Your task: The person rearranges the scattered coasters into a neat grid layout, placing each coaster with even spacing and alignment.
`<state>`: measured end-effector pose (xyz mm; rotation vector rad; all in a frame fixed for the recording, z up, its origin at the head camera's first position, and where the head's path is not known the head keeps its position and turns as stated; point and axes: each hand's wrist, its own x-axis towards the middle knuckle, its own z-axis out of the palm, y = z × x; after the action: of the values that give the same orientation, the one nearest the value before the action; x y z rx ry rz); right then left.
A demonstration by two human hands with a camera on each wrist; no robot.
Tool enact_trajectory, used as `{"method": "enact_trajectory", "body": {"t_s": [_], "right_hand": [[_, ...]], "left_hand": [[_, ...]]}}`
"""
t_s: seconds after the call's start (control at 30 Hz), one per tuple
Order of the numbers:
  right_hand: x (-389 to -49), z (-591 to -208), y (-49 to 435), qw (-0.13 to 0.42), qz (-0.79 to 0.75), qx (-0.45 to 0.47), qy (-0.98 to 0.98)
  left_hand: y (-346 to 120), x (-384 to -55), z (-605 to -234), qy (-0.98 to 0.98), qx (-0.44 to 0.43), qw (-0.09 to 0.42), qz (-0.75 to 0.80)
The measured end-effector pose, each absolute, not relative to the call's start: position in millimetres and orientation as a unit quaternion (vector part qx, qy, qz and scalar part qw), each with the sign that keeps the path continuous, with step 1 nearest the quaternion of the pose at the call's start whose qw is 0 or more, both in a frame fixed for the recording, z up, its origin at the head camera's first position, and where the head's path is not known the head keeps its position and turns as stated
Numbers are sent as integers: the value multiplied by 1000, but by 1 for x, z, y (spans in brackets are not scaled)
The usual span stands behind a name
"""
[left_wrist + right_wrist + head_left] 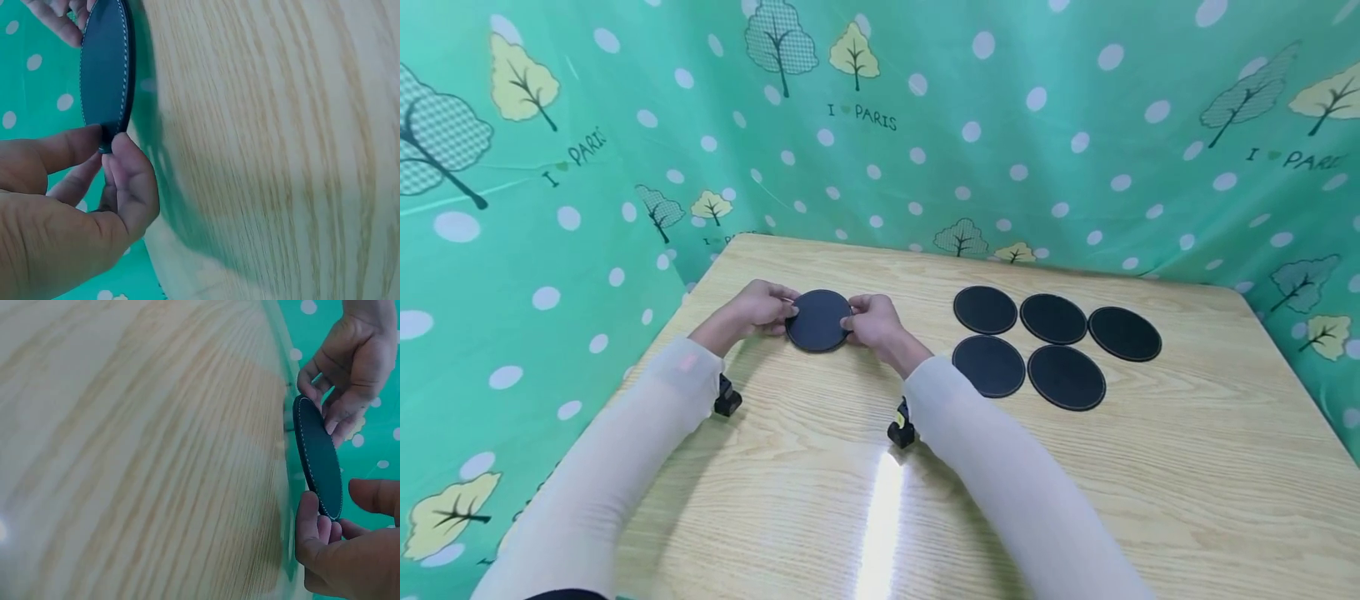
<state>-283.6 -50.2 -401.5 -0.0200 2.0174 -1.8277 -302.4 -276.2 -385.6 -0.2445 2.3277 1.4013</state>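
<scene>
A round black coaster (818, 320) with pale stitching along its rim is held between both hands, slightly above the wooden table. My left hand (763, 307) pinches its left edge, thumb on the face and fingers beneath, as the left wrist view shows. On the opposite edge is my right hand (876, 322); its fingers are curled under the rim. In the right wrist view the right thumb (374, 496) stands close to the coaster's face, and whether it touches I cannot tell. That view shows the coaster (320, 456) tilted, edge toward the camera.
Several more black coasters lie flat on the right half of the table (820, 483) in two rows, among them a back-row one (985, 309) and a front-row one (1067, 377). A green printed curtain (925, 200) hangs behind the table and along its left side.
</scene>
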Motion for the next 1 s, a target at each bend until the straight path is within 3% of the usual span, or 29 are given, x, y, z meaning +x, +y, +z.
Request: {"method": "enact_trajectory", "body": {"t_s": [0.33,1.0], "right_hand": [[-287,-402,-29,173,-668,2,723],[-279,-378,35,181,-640,-10,746]], "left_hand": [[-269,-297,-380,820,-45,186,539],[-211,-283,-372,801,-12,160,576]]}}
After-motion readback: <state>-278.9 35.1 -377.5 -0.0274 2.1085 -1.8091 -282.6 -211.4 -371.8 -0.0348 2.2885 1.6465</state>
